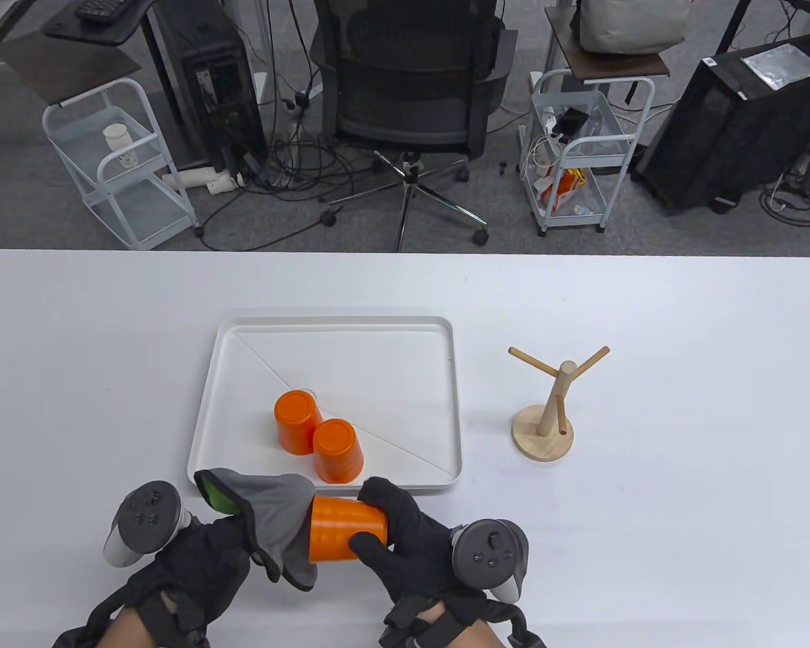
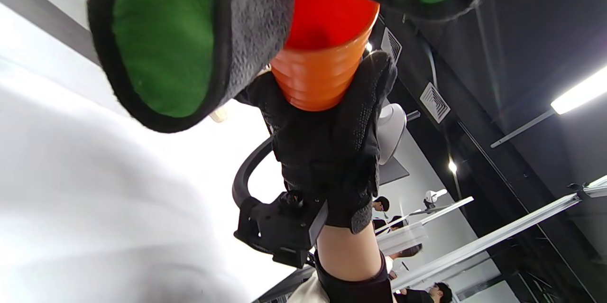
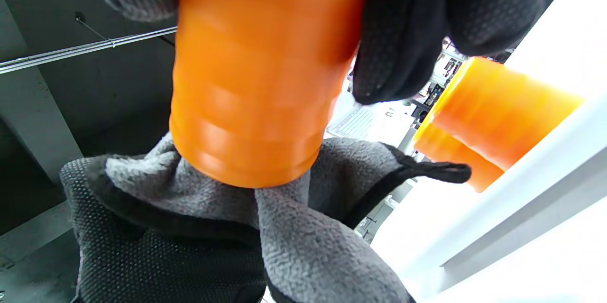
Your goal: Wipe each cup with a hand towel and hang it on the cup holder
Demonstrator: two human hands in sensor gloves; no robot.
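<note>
Right hand [image 1: 412,540]: clamped round the closed end of the held orange cup [image 1: 345,529], fingers and thumb curled on its ribbed wall
Left hand [image 1: 196,567]: wrapped in the hand towel [image 1: 270,520] and closed on it, the cloth pressed over and into the cup's open mouth
Held cup: carried on its side above the bench [image 1: 648,540], just in front of the tray's near rim, between the two hands
Other cups: two orange cups [image 1: 317,432] stand upside down and touching in the white tray [image 1: 337,324] — not yet wiped, it is judged
Cup holder [image 1: 547,412]: well apart to the right, all pegs bare
Risk: the smooth plastic could be twisted out of the right hand if the towel is turned too hard; loose towel corners might be dragged against the upturned cups and knock them over
Risk at hanging: a thin peg and a light base — the holder may be tipped if a cup is pushed on off-centre
Materials: cup of glossy ribbed plastic, tapered; towel of soft fleece, grey with a green face and black edging; holder of pale wood on a round base
</note>
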